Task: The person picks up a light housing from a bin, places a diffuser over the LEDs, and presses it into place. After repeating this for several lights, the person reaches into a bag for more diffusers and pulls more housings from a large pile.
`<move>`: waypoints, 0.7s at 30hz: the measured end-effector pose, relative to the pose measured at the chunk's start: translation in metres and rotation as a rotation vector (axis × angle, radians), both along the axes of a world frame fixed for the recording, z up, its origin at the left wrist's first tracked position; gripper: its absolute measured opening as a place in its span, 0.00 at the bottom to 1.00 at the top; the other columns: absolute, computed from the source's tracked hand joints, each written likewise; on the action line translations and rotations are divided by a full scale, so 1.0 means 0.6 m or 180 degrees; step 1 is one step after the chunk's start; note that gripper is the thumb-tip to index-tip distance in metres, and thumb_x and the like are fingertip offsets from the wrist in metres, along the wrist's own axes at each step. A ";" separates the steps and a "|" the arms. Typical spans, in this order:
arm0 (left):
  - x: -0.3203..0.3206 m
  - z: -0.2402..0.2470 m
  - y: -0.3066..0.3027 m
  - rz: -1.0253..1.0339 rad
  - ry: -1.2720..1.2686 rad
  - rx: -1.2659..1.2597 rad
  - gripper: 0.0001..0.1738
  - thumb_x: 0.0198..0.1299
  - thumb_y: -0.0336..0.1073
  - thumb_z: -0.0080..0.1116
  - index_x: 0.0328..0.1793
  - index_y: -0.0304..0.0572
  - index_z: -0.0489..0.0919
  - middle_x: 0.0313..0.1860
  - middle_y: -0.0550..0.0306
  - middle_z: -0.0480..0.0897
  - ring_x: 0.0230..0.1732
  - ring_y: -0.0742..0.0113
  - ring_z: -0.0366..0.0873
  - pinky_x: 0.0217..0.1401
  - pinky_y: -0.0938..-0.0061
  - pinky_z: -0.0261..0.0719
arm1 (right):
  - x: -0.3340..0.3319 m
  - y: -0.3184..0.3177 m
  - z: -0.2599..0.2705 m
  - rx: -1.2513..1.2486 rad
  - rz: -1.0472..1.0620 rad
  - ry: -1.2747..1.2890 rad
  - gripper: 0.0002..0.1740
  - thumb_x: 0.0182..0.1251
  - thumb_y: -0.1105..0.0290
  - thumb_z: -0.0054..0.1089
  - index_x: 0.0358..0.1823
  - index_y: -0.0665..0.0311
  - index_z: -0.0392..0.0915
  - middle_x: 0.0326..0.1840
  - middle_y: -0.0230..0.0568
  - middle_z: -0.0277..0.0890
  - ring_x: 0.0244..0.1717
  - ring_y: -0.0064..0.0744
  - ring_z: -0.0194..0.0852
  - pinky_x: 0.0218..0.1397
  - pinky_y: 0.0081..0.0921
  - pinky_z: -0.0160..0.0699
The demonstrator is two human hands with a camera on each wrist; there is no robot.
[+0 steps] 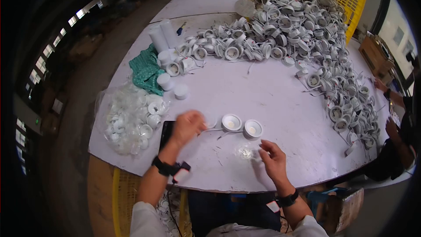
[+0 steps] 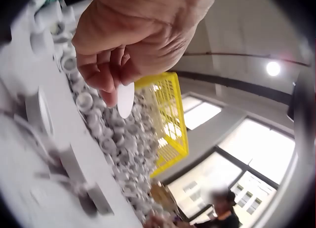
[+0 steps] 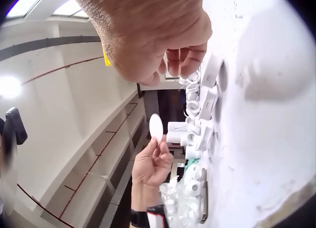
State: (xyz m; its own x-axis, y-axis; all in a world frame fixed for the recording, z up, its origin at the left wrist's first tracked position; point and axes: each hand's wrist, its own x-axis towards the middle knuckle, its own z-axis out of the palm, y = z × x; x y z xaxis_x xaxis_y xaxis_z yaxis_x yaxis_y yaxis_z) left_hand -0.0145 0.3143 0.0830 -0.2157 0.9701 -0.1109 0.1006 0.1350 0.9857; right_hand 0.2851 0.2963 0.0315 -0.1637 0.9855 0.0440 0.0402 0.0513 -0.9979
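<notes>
My left hand [image 1: 188, 127] pinches a thin white disc [image 2: 126, 100] by its edge between thumb and fingers, raised above the table. The disc [image 3: 156, 126] shows as a pale oval in the right wrist view. Just right of that hand, two small white round lamp housings stand side by side on the table, a left one [image 1: 231, 123] and a right one [image 1: 253, 128], each with a yellowish spot inside and a short wire. My right hand [image 1: 274, 160] hovers in front of the right housing, fingers loosely bent, with nothing in them.
A large heap of white lamp housings [image 1: 302, 26] spills from a yellow crate [image 1: 357, 0] along the back and right. At left are a plastic bag of white parts [image 1: 127, 120], green cloth [image 1: 147, 70], white disc stacks [image 1: 164, 37] and a dark flat device [image 1: 166, 134]. Another person [image 1: 399, 136] works at right.
</notes>
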 end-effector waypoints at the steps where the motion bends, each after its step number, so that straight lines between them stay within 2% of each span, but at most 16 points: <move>1: -0.056 -0.021 0.027 0.0296 -0.0006 0.0160 0.05 0.59 0.31 0.53 0.37 0.37 0.77 0.28 0.55 0.82 0.25 0.73 0.80 0.21 0.83 0.71 | 0.012 -0.004 -0.005 -0.0131 -0.0050 -0.0045 0.15 0.61 0.76 0.58 0.51 0.66 0.75 0.42 0.36 0.76 0.40 0.21 0.72 0.39 0.17 0.73; 2: -0.085 0.000 0.048 0.0875 -0.0040 -0.0024 0.06 0.59 0.31 0.54 0.38 0.36 0.77 0.29 0.55 0.82 0.25 0.72 0.80 0.20 0.82 0.70 | 0.022 -0.009 -0.014 -0.0140 -0.0068 -0.0158 0.15 0.62 0.76 0.57 0.51 0.67 0.75 0.42 0.36 0.76 0.40 0.20 0.72 0.39 0.16 0.73; 3: -0.127 -0.008 0.074 0.1083 0.0214 -0.0030 0.08 0.59 0.33 0.55 0.39 0.35 0.76 0.30 0.53 0.82 0.25 0.70 0.80 0.20 0.82 0.69 | 0.028 -0.012 -0.021 -0.0143 -0.0094 -0.0276 0.14 0.63 0.75 0.56 0.51 0.68 0.75 0.41 0.35 0.77 0.40 0.19 0.72 0.39 0.15 0.72; 4: -0.161 -0.016 0.094 0.1267 0.0002 -0.0161 0.12 0.60 0.35 0.54 0.43 0.31 0.77 0.30 0.50 0.82 0.26 0.67 0.82 0.20 0.80 0.71 | 0.030 -0.017 -0.026 -0.0139 -0.0087 -0.0281 0.14 0.63 0.75 0.56 0.51 0.68 0.75 0.41 0.35 0.77 0.40 0.19 0.72 0.39 0.15 0.72; 8: -0.218 -0.061 0.149 0.1621 -0.0355 -0.0748 0.12 0.59 0.35 0.56 0.42 0.30 0.76 0.31 0.48 0.82 0.27 0.63 0.82 0.19 0.77 0.70 | 0.036 -0.025 -0.033 -0.0439 -0.0252 -0.0247 0.13 0.63 0.75 0.56 0.49 0.68 0.75 0.40 0.33 0.76 0.39 0.18 0.71 0.41 0.15 0.71; 12: -0.223 -0.089 0.165 0.1707 -0.0303 -0.0941 0.13 0.58 0.36 0.57 0.41 0.30 0.77 0.29 0.48 0.83 0.25 0.64 0.81 0.17 0.78 0.69 | 0.039 -0.025 -0.036 -0.0539 -0.0345 -0.0040 0.12 0.62 0.76 0.57 0.48 0.68 0.76 0.39 0.31 0.75 0.40 0.17 0.70 0.44 0.15 0.70; 13: -0.226 -0.092 0.165 0.1705 -0.0048 -0.1016 0.14 0.57 0.37 0.58 0.41 0.30 0.77 0.28 0.48 0.83 0.24 0.65 0.81 0.17 0.77 0.70 | 0.039 -0.022 -0.036 -0.0557 -0.0336 -0.0059 0.12 0.62 0.76 0.57 0.48 0.68 0.76 0.39 0.31 0.75 0.40 0.17 0.70 0.44 0.15 0.70; 15: -0.225 -0.092 0.157 0.1705 0.0201 -0.1108 0.15 0.56 0.38 0.60 0.41 0.30 0.77 0.27 0.49 0.83 0.23 0.67 0.80 0.17 0.77 0.71 | 0.038 -0.012 -0.030 -0.0217 -0.0247 -0.0529 0.18 0.57 0.77 0.62 0.49 0.68 0.74 0.44 0.38 0.74 0.40 0.21 0.71 0.42 0.15 0.72; 16: -0.223 -0.085 0.152 0.1733 0.0802 -0.1033 0.18 0.54 0.40 0.62 0.41 0.30 0.77 0.25 0.49 0.83 0.21 0.68 0.80 0.17 0.77 0.72 | 0.037 -0.004 -0.022 -0.0229 -0.0249 -0.0538 0.18 0.57 0.77 0.62 0.49 0.68 0.74 0.44 0.38 0.74 0.40 0.21 0.71 0.42 0.15 0.72; 17: -0.219 -0.077 0.147 0.1740 0.1407 -0.0946 0.20 0.52 0.41 0.65 0.41 0.30 0.77 0.24 0.50 0.83 0.18 0.69 0.79 0.18 0.76 0.73 | 0.036 0.007 -0.010 0.0276 -0.0155 -0.0963 0.24 0.52 0.77 0.65 0.53 0.67 0.72 0.48 0.42 0.72 0.45 0.27 0.70 0.45 0.19 0.73; 18: -0.201 -0.070 0.136 0.1392 0.1477 -0.0703 0.23 0.49 0.43 0.67 0.44 0.30 0.77 0.29 0.48 0.83 0.24 0.67 0.81 0.24 0.75 0.77 | 0.033 0.019 -0.001 0.0784 -0.0061 -0.1381 0.30 0.48 0.76 0.68 0.56 0.67 0.70 0.52 0.46 0.69 0.50 0.34 0.70 0.49 0.23 0.73; 19: -0.172 -0.064 0.117 0.1043 0.1544 -0.0459 0.27 0.47 0.44 0.69 0.46 0.30 0.77 0.33 0.46 0.84 0.29 0.65 0.83 0.31 0.73 0.80 | 0.029 0.033 0.004 0.0774 -0.0071 -0.1377 0.30 0.48 0.76 0.68 0.56 0.67 0.70 0.52 0.46 0.69 0.50 0.34 0.70 0.49 0.23 0.73; 21: -0.104 -0.053 0.064 -0.0031 0.2204 0.0242 0.39 0.40 0.46 0.73 0.57 0.32 0.73 0.53 0.38 0.78 0.53 0.57 0.78 0.54 0.68 0.76 | 0.018 0.062 0.007 0.1677 0.0004 -0.1909 0.42 0.41 0.73 0.73 0.63 0.64 0.65 0.58 0.52 0.64 0.58 0.48 0.63 0.58 0.34 0.68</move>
